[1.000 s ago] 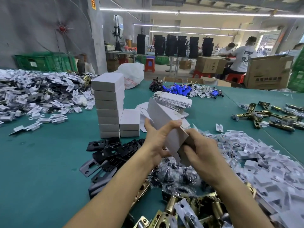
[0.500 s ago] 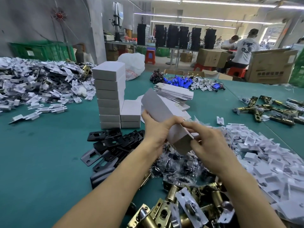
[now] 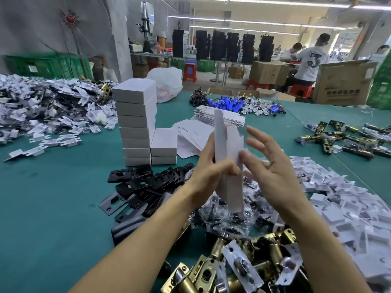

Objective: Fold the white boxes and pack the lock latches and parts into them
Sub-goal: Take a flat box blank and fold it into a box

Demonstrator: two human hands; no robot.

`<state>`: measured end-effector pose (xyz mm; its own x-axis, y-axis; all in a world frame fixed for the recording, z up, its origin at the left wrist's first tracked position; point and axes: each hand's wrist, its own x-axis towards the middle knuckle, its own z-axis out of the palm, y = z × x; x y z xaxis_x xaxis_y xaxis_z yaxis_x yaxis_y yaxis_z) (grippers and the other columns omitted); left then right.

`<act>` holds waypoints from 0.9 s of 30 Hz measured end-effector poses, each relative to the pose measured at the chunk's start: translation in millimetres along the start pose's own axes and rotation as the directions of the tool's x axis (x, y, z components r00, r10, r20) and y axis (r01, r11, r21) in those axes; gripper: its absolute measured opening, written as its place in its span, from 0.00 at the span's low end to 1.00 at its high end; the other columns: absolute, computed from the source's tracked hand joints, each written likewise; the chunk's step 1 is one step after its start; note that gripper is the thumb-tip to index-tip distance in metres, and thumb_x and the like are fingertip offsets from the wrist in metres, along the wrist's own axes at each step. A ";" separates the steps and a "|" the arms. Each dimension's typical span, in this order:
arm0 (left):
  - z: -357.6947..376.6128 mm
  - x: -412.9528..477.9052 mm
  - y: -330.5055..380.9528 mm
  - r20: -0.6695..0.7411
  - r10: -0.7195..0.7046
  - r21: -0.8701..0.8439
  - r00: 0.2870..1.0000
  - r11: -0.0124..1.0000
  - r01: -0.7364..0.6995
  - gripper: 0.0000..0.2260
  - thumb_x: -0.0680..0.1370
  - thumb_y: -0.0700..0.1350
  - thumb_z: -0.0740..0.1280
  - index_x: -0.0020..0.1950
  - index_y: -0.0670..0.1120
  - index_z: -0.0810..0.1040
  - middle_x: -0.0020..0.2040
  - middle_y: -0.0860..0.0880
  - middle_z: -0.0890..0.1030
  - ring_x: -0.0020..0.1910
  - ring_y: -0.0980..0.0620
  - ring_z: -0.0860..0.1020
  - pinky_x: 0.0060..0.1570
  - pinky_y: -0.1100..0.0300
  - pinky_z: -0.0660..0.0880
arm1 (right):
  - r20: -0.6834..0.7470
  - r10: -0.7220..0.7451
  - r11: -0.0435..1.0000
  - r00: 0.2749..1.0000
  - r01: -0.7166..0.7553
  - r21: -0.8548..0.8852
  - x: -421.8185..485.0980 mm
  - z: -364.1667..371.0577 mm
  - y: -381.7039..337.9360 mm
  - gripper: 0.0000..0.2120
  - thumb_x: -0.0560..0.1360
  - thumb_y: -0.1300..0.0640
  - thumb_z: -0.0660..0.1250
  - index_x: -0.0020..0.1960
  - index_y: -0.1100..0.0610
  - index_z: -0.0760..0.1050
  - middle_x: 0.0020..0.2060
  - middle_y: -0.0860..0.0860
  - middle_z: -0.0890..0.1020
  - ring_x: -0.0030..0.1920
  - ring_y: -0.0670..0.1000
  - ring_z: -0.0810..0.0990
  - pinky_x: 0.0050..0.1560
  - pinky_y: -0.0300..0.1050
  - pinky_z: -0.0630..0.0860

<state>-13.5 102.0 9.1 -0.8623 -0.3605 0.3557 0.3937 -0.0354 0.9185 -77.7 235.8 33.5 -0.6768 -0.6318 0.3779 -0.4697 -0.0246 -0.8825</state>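
I log the left hand (image 3: 208, 172) gripping the white box (image 3: 229, 163) upright above the bagged parts (image 3: 220, 216), top flaps open, interior hidden from me, with the right hand (image 3: 273, 172) spread-fingered just beside it, holding nothing.

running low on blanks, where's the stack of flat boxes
Head view, mid-table: the flat box stack lies just behind the held box, right of the tall tower of folded boxes and in front of the blue parts.

Strip lights (image 3: 254, 22) above grey wall (image 3: 31, 24), green table (image 3: 53, 208)
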 end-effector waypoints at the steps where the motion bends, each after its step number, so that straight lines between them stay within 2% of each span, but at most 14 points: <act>1: -0.8 -0.2 0.2 0.010 -0.017 -0.017 1.000 1.000 0.018 0.34 0.61 0.49 0.71 0.67 0.52 0.72 0.53 0.49 0.80 0.51 0.51 0.79 0.48 0.56 0.78 | 0.024 0.051 0.998 0.998 -0.051 0.038 0.4 0.8 2.0 0.26 0.71 0.40 0.67 0.68 0.32 0.66 0.64 0.43 0.74 0.57 0.45 0.81 0.57 0.49 0.79; 3: -2.4 -0.7 1.8 -0.004 -0.072 -0.043 0.997 0.997 0.072 0.33 0.63 0.54 0.72 0.67 0.47 0.73 0.53 0.46 0.81 0.50 0.50 0.81 0.47 0.54 0.79 | 0.088 0.109 0.981 0.990 -0.122 0.153 0.8 1.7 4.5 0.29 0.69 0.40 0.68 0.70 0.38 0.67 0.64 0.48 0.77 0.57 0.49 0.82 0.56 0.51 0.81; 5: -2.7 -0.5 4.6 -0.036 -0.126 -0.068 0.991 0.990 0.123 0.35 0.64 0.57 0.73 0.67 0.43 0.73 0.55 0.41 0.81 0.50 0.46 0.81 0.47 0.51 0.80 | 0.147 0.088 0.954 0.985 -0.125 0.271 0.9 2.1 4.8 0.27 0.70 0.44 0.68 0.67 0.48 0.73 0.58 0.50 0.83 0.55 0.51 0.84 0.50 0.47 0.82; 6: -2.8 0.5 5.5 -0.056 -0.140 -0.084 0.989 0.987 0.135 0.37 0.64 0.58 0.73 0.68 0.42 0.73 0.56 0.39 0.81 0.51 0.44 0.81 0.50 0.47 0.80 | 0.155 0.072 0.946 0.985 -0.116 0.302 0.7 2.9 3.6 0.24 0.70 0.46 0.68 0.65 0.49 0.76 0.56 0.50 0.84 0.54 0.51 0.84 0.48 0.45 0.82; 8: -2.5 2.1 7.1 -0.095 -0.150 -0.125 0.984 0.983 0.138 0.39 0.64 0.59 0.73 0.69 0.40 0.71 0.59 0.35 0.80 0.54 0.40 0.79 0.58 0.40 0.77 | 0.147 0.067 0.934 0.987 -0.114 0.339 0.2 4.1 3.6 0.23 0.68 0.46 0.70 0.63 0.48 0.77 0.55 0.50 0.85 0.54 0.53 0.85 0.48 0.49 0.83; 11: -1.6 1.9 8.6 -0.109 -0.165 -0.183 0.980 0.973 0.143 0.40 0.67 0.60 0.70 0.71 0.38 0.70 0.63 0.33 0.78 0.57 0.40 0.78 0.65 0.36 0.73 | 0.135 0.088 0.927 0.987 -0.131 0.351 1.1 2.8 7.0 0.27 0.65 0.44 0.72 0.64 0.42 0.75 0.55 0.50 0.85 0.55 0.54 0.84 0.54 0.63 0.80; 13: -2.0 0.4 9.7 -0.076 -0.199 -0.227 0.977 0.958 0.177 0.35 0.72 0.60 0.67 0.71 0.39 0.72 0.63 0.36 0.79 0.58 0.41 0.78 0.65 0.41 0.74 | 0.116 0.082 0.916 0.990 -0.121 0.382 1.5 1.0 6.9 0.27 0.66 0.45 0.72 0.64 0.39 0.73 0.53 0.52 0.86 0.52 0.55 0.85 0.52 0.62 0.81; 16: -3.6 -0.8 11.0 -0.010 -0.212 -0.256 0.977 0.945 0.202 0.26 0.78 0.60 0.63 0.68 0.43 0.75 0.64 0.38 0.80 0.60 0.42 0.80 0.62 0.46 0.78 | 0.065 0.060 0.924 0.996 -0.080 0.375 0.9 -1.5 5.3 0.27 0.68 0.49 0.72 0.65 0.36 0.70 0.49 0.53 0.86 0.47 0.57 0.86 0.41 0.52 0.84; 17: -3.8 -1.0 11.6 -0.005 -0.207 -0.250 0.978 0.948 0.200 0.26 0.78 0.62 0.65 0.67 0.44 0.76 0.64 0.38 0.80 0.62 0.41 0.80 0.62 0.46 0.78 | 0.062 0.054 0.928 0.997 -0.073 0.366 0.4 -2.1 5.2 0.27 0.69 0.51 0.72 0.65 0.36 0.69 0.49 0.53 0.87 0.46 0.57 0.86 0.40 0.50 0.83; 20: -0.9 0.0 14.5 -0.032 -0.176 -0.244 0.984 0.956 0.163 0.44 0.63 0.71 0.71 0.69 0.42 0.74 0.65 0.36 0.79 0.64 0.38 0.78 0.64 0.41 0.76 | 0.097 0.041 0.931 0.994 -0.073 0.358 -0.7 -1.7 5.5 0.31 0.69 0.53 0.72 0.67 0.38 0.64 0.50 0.52 0.86 0.47 0.57 0.86 0.39 0.49 0.83; 22: 0.4 0.7 15.7 -0.092 -0.153 -0.242 0.984 0.962 0.127 0.53 0.56 0.73 0.76 0.70 0.39 0.74 0.65 0.35 0.79 0.65 0.34 0.77 0.65 0.36 0.73 | 0.132 0.022 0.928 0.991 -0.069 0.365 -1.4 2.2 4.5 0.32 0.70 0.53 0.71 0.69 0.38 0.61 0.52 0.52 0.85 0.48 0.55 0.86 0.41 0.47 0.83; 24: -0.3 1.8 14.1 -0.164 -0.136 -0.219 0.977 0.971 0.098 0.55 0.53 0.73 0.77 0.69 0.37 0.74 0.63 0.33 0.79 0.64 0.30 0.76 0.65 0.32 0.71 | 0.156 0.005 0.932 0.988 -0.061 0.357 -2.0 7.9 2.9 0.31 0.72 0.52 0.70 0.69 0.36 0.60 0.56 0.52 0.84 0.51 0.55 0.85 0.44 0.47 0.83; 27: 0.6 1.7 11.1 -0.213 -0.102 -0.194 0.972 0.979 0.060 0.53 0.55 0.75 0.75 0.66 0.37 0.76 0.60 0.33 0.81 0.61 0.30 0.78 0.62 0.31 0.73 | 0.151 0.011 0.954 0.988 -0.055 0.294 -1.8 13.0 -1.7 0.30 0.71 0.48 0.69 0.67 0.32 0.59 0.60 0.53 0.81 0.51 0.54 0.85 0.47 0.50 0.83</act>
<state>-10.7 101.5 19.9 -0.8101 -0.5453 0.2154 0.3957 -0.2374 0.8872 -68.4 226.9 30.7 -0.5881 -0.7421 0.3216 -0.2441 -0.2163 -0.9453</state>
